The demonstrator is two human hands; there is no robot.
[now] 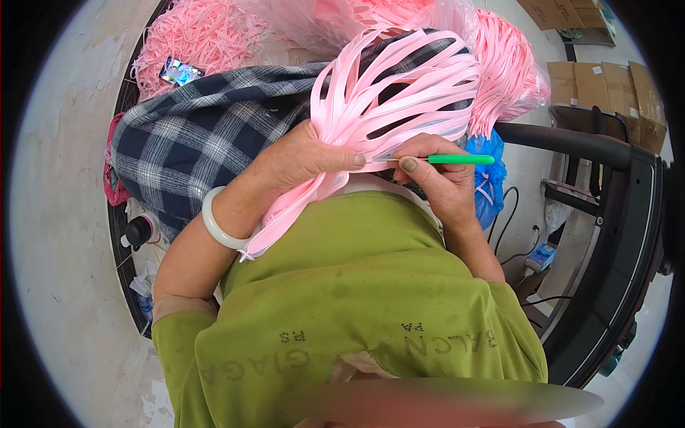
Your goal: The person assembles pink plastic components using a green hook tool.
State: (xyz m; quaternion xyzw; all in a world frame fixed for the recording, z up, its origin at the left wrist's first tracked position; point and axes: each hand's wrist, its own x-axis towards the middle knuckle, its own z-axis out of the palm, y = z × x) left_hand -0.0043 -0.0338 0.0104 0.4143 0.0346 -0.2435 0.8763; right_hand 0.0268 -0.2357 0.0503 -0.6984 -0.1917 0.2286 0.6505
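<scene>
A fanned bundle of pink strips, which look like zipper tapes, lies across my lap. My left hand is closed around its gathered part, thumb on top; the tail ends hang down past my wrist. My right hand is closed on a green-handled tool with a thin metal shaft, which points left towards my left thumb. The shaft's tip meets the strips near that thumb, but its exact end is too small to make out. Dark plaid cloth covers my legs under the bundle.
Loose pink strips are heaped at the far left, a phone on them. More strips lie beyond my right hand, above a blue plastic bag. A black frame runs along the right, near cardboard boxes. A bottle stands at left.
</scene>
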